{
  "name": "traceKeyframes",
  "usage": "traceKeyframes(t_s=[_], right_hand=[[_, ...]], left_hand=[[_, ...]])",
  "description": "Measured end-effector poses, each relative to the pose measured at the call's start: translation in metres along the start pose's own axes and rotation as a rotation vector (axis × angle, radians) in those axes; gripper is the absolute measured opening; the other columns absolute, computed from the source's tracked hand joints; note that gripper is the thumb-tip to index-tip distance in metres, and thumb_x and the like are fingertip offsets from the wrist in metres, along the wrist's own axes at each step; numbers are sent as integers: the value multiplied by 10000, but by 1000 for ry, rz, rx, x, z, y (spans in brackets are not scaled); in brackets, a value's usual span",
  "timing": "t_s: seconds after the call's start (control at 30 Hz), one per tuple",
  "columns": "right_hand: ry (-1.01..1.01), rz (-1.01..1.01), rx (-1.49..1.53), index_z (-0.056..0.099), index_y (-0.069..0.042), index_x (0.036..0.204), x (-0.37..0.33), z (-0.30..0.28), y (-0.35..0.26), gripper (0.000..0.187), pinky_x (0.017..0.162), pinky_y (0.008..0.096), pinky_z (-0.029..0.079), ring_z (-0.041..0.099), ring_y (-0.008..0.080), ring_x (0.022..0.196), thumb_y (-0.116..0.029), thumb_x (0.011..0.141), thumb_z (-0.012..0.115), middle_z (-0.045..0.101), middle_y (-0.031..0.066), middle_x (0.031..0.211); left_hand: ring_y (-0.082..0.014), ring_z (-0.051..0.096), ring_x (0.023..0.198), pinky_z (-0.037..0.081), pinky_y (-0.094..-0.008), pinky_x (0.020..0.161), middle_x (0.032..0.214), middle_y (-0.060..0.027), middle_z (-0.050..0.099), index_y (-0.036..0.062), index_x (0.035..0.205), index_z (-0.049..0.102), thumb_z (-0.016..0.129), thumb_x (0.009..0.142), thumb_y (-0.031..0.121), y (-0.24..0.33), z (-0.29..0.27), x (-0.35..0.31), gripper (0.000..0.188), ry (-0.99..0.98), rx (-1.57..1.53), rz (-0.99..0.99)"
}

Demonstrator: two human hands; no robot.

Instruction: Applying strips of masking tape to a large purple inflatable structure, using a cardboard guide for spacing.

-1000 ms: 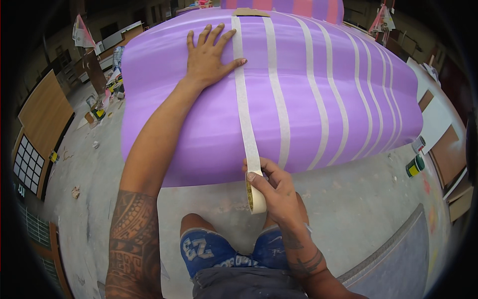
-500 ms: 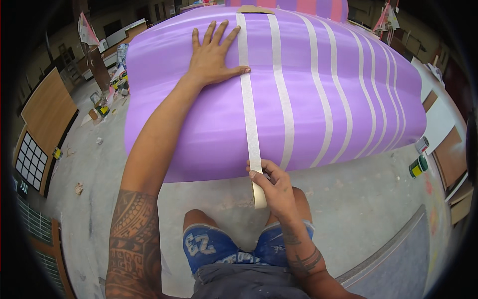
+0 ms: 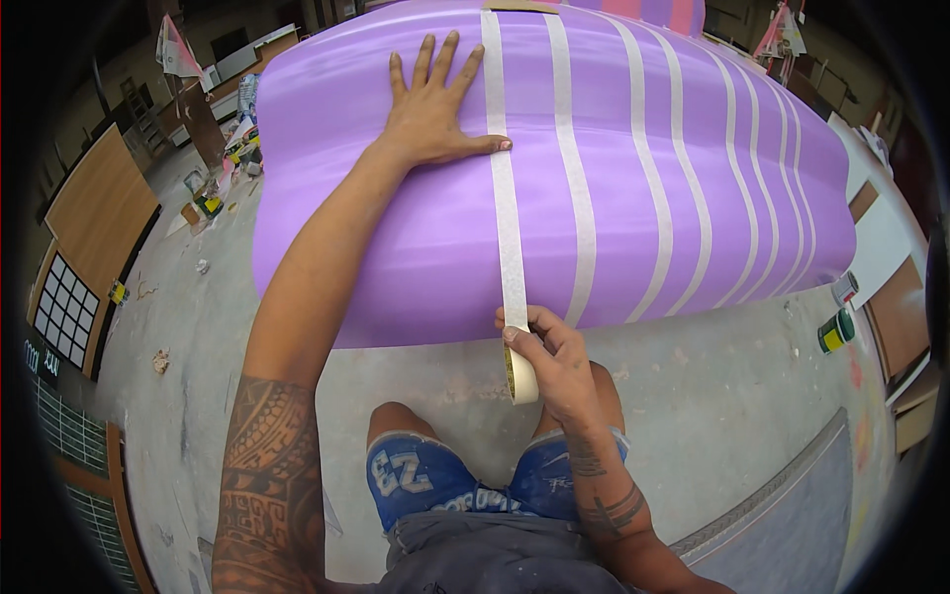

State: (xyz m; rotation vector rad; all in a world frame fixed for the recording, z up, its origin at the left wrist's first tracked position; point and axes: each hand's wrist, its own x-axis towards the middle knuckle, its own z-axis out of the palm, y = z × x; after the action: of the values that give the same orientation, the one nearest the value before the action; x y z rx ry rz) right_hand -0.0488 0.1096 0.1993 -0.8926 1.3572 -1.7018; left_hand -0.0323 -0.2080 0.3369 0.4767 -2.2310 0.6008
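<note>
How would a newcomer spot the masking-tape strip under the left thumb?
Find the large, curved purple surface. White masking-tape strips run down it; take the leftmost strip. Unlike its neighbours, it leads straight into the tape roll in the right hand.

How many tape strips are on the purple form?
8: one strip, leading to the roll in the right hand; seven more strips side by side to its right. Others may hide on the far side.
</note>
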Motion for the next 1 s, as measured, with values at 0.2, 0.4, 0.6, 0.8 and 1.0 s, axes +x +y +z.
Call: traceKeyframes(t_s=[0.2,0.4,0.6,0.8,1.0], right_hand=[[-3,-6,-17,672,42,1284,1,4,3,351,849,268,535,636,114,964,-170,1004,684,707,102,1141],[-15,15,20,661,41,1305,2,0,6,367,869,278,532,631,120,987,-178,1011,681,702,108,1164],[1,24,3,643,32,1324,1,0,17,378,937,299,523,629,145,1070,-180,1013,678,685,124,1231],[6,-73,-36,588,8,1388,-4,1,21,443,1006,326,502,585,186,1200,-178,1000,695,642,124,1265],[105,-132,44,486,-16,1350,-11,4,27,462,1033,394,538,601,222,1226,-93,972,740,584,135,1292]], left_hand=[[-439,-47,1616,-102,-717,1230,1752,-218,67,181,1700,181,648,629,977,-1,2,-16,1413,-45,-28,-36],[-438,-68,1615,-108,-684,1245,1753,-221,59,173,1702,166,647,622,982,11,3,-25,1432,-42,-45,-42],[-443,-80,1613,-104,-681,1246,1750,-237,51,140,1695,189,640,635,979,13,1,-33,1426,-71,-72,-42],[-459,-78,1609,-93,-681,1246,1742,-264,52,124,1688,219,638,647,973,14,-1,-37,1407,-77,-73,-22],[-432,118,1605,-49,-675,1259,1711,-216,254,106,1576,483,650,862,766,29,-26,-59,987,-43,-191,89]])
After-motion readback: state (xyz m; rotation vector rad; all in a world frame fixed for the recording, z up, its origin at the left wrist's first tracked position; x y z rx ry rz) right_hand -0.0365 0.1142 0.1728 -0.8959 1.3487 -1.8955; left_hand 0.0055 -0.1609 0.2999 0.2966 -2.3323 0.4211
